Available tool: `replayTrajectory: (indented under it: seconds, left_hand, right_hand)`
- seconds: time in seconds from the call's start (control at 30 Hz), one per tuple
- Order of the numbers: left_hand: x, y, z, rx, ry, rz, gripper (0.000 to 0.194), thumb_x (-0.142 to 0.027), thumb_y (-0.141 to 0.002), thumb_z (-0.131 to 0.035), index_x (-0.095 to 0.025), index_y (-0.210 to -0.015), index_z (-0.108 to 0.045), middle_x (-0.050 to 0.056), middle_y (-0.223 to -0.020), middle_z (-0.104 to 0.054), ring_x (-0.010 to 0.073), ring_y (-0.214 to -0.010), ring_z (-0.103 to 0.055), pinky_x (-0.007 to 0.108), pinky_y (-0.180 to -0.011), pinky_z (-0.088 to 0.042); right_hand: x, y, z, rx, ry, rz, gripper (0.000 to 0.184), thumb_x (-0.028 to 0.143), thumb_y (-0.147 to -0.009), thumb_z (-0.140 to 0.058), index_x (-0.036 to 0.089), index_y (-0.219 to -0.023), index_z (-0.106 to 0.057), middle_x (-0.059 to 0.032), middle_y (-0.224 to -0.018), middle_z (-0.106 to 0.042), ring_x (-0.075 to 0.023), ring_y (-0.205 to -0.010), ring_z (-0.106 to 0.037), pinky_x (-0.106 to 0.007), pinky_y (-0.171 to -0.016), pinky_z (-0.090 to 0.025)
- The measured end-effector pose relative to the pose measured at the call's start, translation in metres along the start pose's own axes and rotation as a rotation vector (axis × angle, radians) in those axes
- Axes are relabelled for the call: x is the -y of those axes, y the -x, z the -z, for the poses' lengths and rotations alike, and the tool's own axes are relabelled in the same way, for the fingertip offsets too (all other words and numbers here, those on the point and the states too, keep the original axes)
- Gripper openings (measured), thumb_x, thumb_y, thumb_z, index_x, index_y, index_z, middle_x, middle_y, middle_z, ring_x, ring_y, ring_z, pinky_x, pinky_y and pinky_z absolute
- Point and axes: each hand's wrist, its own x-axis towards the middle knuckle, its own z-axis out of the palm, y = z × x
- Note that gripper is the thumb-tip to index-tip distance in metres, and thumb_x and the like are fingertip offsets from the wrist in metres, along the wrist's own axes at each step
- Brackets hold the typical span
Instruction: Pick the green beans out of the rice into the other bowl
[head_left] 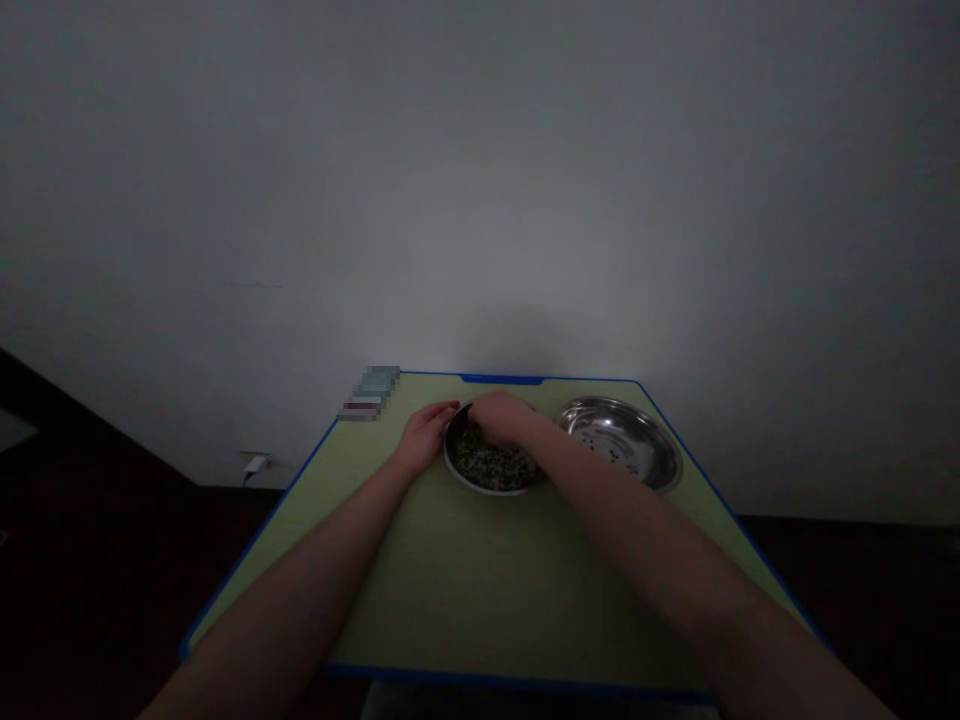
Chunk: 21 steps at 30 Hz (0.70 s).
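A round metal bowl (496,492) stands on the table, filled with a mix of small dark, pale and greenish grains or beans, too small to name surely. At its left side, my left hand (426,437) grips the rim, with the fingers along the outside. My right hand (501,417) reaches into the same bowl from the right, its fingers bent down and drawn together at the grains. What they pinch, if anything, is hidden. Just right of it is a wider shiny steel basin (660,445) with a few small dark pieces at its bottom, partly covered by my right forearm.
The pale green table (465,590) has a blue edge and stands against a grey wall (480,180). A blurred-out flat item (370,393) lies at its far left corner. A white plug (256,464) sits low on the wall at left. Light is dim.
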Motion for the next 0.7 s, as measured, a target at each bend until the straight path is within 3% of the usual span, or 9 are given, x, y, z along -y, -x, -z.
replayTrajectory:
  seconds: [0.37, 0.7]
  left_hand:
    - [0.006, -0.004, 0.001, 0.016, 0.061, 0.023, 0.052, -0.047, -0.057, -0.070, -0.013, -0.096, -0.068, 0.009, -0.090, -0.071, 0.0250, -0.087, -0.062, 0.038, -0.083, -0.045]
    - [0.007, -0.005, 0.003, 0.014, -0.025, -0.015, 0.047, -0.045, -0.062, -0.066, -0.013, -0.097, -0.068, 0.009, -0.093, -0.070, 0.0256, -0.093, -0.061, 0.038, -0.087, -0.043]
  right_hand:
    - [0.003, 0.004, -0.005, 0.030, -0.038, 0.027, 0.022, 0.017, -0.073, -0.053, 0.017, -0.091, -0.066, -0.0119, -0.097, -0.067, -0.0227, -0.084, -0.061, -0.030, -0.071, -0.044]
    - [-0.012, 0.035, 0.005, -0.134, -0.232, -0.027, 0.025, 0.024, -0.089, -0.034, 0.019, -0.102, -0.055, -0.0081, -0.097, -0.065, -0.0184, -0.084, -0.057, -0.026, -0.068, -0.036]
